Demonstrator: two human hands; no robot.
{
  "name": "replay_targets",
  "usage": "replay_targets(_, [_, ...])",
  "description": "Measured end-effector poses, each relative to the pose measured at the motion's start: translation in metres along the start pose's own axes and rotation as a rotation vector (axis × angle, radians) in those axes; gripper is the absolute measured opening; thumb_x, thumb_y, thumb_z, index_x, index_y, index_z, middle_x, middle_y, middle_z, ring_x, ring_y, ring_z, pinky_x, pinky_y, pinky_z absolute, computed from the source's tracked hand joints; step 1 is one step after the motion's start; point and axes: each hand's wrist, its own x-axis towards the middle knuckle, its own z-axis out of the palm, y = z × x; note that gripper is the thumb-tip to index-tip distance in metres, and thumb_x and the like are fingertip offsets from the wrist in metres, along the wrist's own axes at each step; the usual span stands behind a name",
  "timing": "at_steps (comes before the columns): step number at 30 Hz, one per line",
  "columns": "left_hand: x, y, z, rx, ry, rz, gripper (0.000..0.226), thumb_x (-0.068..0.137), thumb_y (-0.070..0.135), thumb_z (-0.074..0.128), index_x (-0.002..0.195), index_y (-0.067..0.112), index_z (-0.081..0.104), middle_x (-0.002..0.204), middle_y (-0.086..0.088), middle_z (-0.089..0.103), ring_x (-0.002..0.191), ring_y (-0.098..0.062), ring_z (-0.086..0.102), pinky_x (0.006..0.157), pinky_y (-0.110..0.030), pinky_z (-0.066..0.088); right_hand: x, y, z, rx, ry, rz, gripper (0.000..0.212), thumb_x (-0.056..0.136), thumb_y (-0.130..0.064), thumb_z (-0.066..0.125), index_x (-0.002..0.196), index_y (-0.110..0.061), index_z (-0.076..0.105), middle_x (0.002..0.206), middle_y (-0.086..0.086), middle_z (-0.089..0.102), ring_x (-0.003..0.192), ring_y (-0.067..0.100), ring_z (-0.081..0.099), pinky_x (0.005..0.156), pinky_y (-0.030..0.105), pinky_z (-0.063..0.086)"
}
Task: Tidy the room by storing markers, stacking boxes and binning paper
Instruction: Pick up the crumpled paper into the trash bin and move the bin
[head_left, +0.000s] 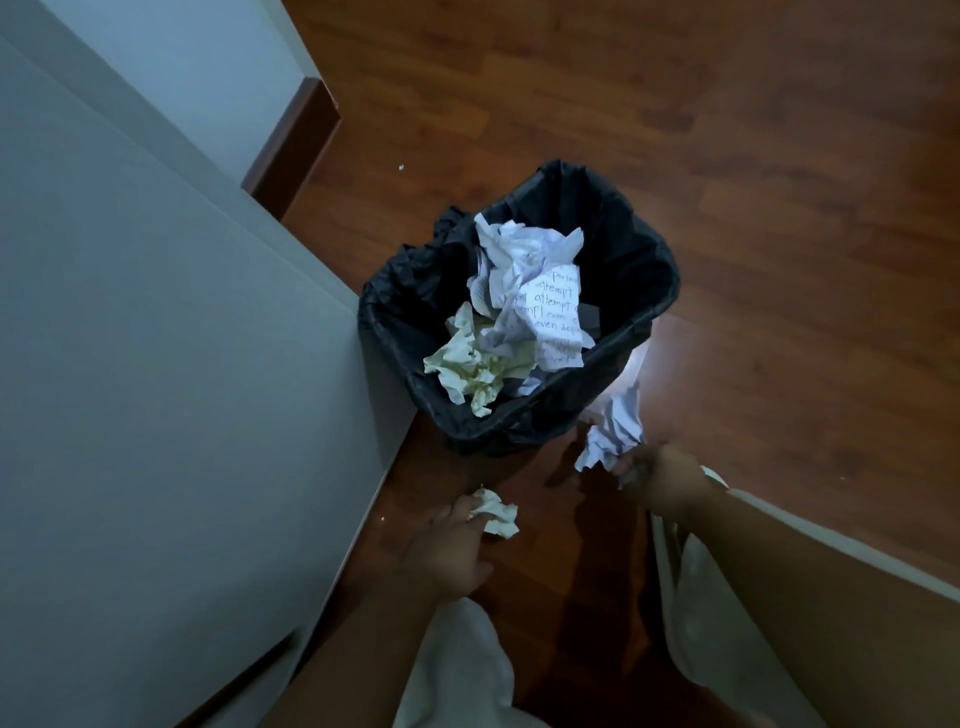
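Several paper balls are already lying in the bin (519, 312). Each hand is closing around one more: left hand (452, 551) on a small ball (496, 514), right hand (662, 480) on a wad (613, 428), both near the bin, not yet inside.

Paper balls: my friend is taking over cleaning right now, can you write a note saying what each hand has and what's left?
Left hand: fingers on a small crumpled paper ball, low by the floor.
Right hand: holding a white crumpled paper beside the bin.
Done: several crumpled papers, one handwritten, one yellowish, are in the black-lined bin.
Left: drop both papers in. Markers and boxes aren't in view.
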Motion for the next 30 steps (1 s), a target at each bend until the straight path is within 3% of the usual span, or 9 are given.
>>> replay_targets(5, [-0.072,0.062,-0.065,-0.554,-0.009,0.039,0.071,0.088,0.047,0.065,0.149,0.027,0.035,0.15,0.015,0.019,0.138,-0.006,0.025,0.108,-0.015,0.024,-0.035,-0.002,-0.031,0.306,0.223,0.107,0.005,0.082,-0.011,0.066,0.081,-0.011,0.071,0.08,0.007,0.066,0.081,0.026,0.063,0.078,0.034,0.05])
replay_targets(8, [-0.132,0.101,-0.112,-0.555,0.201,0.244,0.067,0.089,0.047,0.063,0.148,0.03,0.037,0.145,0.024,0.019,0.138,0.003,0.022,0.098,0.002,0.019,-0.058,-0.017,-0.061,0.57,0.394,0.113,0.007,0.078,-0.006,0.071,0.082,-0.011,0.072,0.091,0.013,0.07,0.082,0.027,0.063,0.076,0.033,0.048])
replay_targets(13, [-0.179,0.119,-0.17,-0.22,0.745,0.209,0.066,0.088,0.054,0.05,0.146,0.026,0.039,0.151,0.018,0.015,0.142,-0.005,0.013,0.116,-0.028,0.019,-0.11,-0.065,-0.135,0.827,0.653,-0.079,0.021,0.08,0.0,0.065,0.087,-0.02,0.07,0.099,0.026,0.064,0.067,0.023,0.051,0.063,0.026,0.041])
replay_targets(15, [-0.165,0.112,-0.181,-0.05,0.722,0.022,0.066,0.091,0.055,0.047,0.148,0.024,0.033,0.157,0.01,0.012,0.144,-0.017,0.011,0.118,-0.04,0.02,-0.131,-0.091,-0.158,0.746,0.72,-0.252,0.027,0.079,-0.001,0.065,0.09,-0.025,0.07,0.108,0.021,0.058,0.065,0.016,0.05,0.067,0.025,0.043])
replay_targets(18, [-0.14,0.11,-0.183,0.05,0.431,-0.174,0.068,0.094,0.06,0.039,0.152,0.026,0.028,0.162,0.003,0.013,0.148,-0.029,0.007,0.12,-0.05,0.011,-0.154,-0.138,-0.176,0.649,0.679,-0.457,0.031,0.078,0.004,0.063,0.09,-0.023,0.07,0.115,0.001,0.04,0.072,0.009,0.054,0.078,0.01,0.043])
replay_targets(20, [-0.131,0.112,-0.182,0.044,0.396,-0.198,0.062,0.094,0.062,0.038,0.144,0.026,0.041,0.159,0.0,0.025,0.146,-0.03,0.014,0.119,-0.051,0.013,-0.16,-0.165,-0.18,0.544,0.635,-0.56,0.028,0.078,0.004,0.061,0.088,-0.02,0.069,0.112,-0.003,0.038,0.07,0.008,0.051,0.069,0.002,0.038])
replay_targets(22, [-0.131,0.112,-0.18,-0.018,0.57,-0.208,0.048,0.093,0.058,0.043,0.128,0.025,0.055,0.145,0.0,0.041,0.136,-0.028,0.03,0.113,-0.045,0.028,-0.153,-0.176,-0.18,0.484,0.616,-0.585,0.022,0.081,0.0,0.061,0.089,-0.02,0.068,0.115,-0.004,0.038,0.075,0.007,0.05,0.064,0.007,0.038])
replay_targets(25, [-0.136,0.106,-0.174,-0.15,0.744,-0.258,0.034,0.093,0.051,0.049,0.116,0.026,0.058,0.127,0.002,0.047,0.121,-0.025,0.043,0.1,-0.039,0.04,-0.136,-0.173,-0.172,0.322,0.525,-0.453,0.015,0.085,-0.017,0.063,0.094,-0.03,0.062,0.126,-0.004,0.039,0.104,0.018,0.052,0.086,0.03,0.042])
replay_targets(30, [-0.128,0.094,-0.16,-0.551,0.692,-0.276,0.045,0.093,0.039,0.059,0.136,0.03,0.048,0.137,-0.004,0.038,0.127,-0.027,0.044,0.105,-0.032,0.038,-0.123,-0.175,-0.16,0.038,0.612,-0.531,0.049,0.084,-0.02,0.056,0.132,-0.023,0.048,0.15,0.0,0.035,0.131,0.028,0.037,0.101,0.04,0.033])
